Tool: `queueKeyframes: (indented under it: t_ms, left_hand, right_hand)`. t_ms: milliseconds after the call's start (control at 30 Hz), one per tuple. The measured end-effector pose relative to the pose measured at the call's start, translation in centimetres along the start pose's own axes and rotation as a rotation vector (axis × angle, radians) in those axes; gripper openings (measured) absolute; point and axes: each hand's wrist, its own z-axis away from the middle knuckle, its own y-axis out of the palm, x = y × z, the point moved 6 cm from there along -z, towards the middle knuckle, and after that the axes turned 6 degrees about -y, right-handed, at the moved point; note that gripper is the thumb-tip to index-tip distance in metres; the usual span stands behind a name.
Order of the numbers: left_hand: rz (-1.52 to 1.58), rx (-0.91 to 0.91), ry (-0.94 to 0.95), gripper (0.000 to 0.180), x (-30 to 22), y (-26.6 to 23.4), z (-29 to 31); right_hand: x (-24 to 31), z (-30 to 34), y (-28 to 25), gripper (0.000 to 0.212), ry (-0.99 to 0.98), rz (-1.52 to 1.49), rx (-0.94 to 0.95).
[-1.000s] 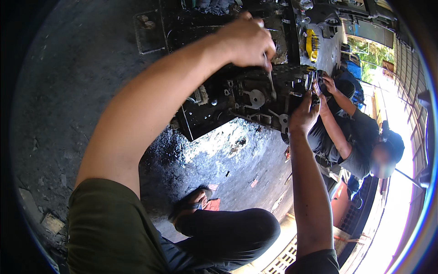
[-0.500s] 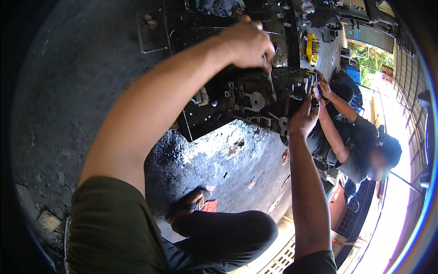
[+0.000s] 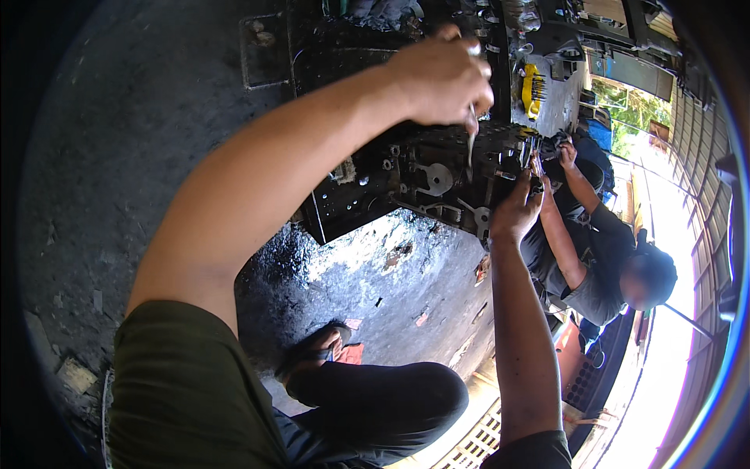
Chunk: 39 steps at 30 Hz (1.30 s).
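My left hand (image 3: 447,80) is closed round a slender, pale rod-like tool (image 3: 470,150), whose lower end points down at a dark, oily engine casting (image 3: 414,173). A round grey metal disc (image 3: 435,179) shows on the casting's face. At the casting's right end my right hand (image 3: 514,211) is closed, its thumb and fingers curled upward by some small shiny metal parts (image 3: 534,156); what they grip is hidden. Another person's hands (image 3: 567,155) work just beyond, close to the same parts.
The co-worker (image 3: 601,258) in dark clothes and a cap crouches at the right. A yellow holder with several dark bits (image 3: 533,90) lies behind the casting. The casting rests at a dark metal tray (image 3: 344,223) on a stained floor (image 3: 391,273). My bent leg (image 3: 391,402) is below.
My left hand has shifted slightly right and down with the tool, which now stands more upright. The co-worker's farther hand has moved away from my right hand. The view has shifted slightly.
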Motion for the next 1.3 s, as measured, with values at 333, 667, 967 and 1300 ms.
queueKeyframes:
  t_ms: [333,667,967,1300]
  left_hand:
    - [0.073,0.009,0.185,0.031,-1.8,0.5,-0.4]
    - [0.099,0.05,-0.041,0.034,2.5,3.3,1.1]
    - [0.146,0.076,-0.151,0.037,3.5,6.5,4.1]
    - [0.286,0.48,-0.461,0.042,1.0,10.3,11.7]
  right_hand:
    - [-0.9,0.1,-0.2,0.051,0.163,0.05,0.046]
    - [-1.7,0.3,0.2,0.054,0.149,0.022,0.079]
    - [-1.5,0.1,0.3,0.049,0.06,-0.009,-0.014]
    - [-1.3,-0.1,0.3,0.053,0.061,-0.023,0.015]
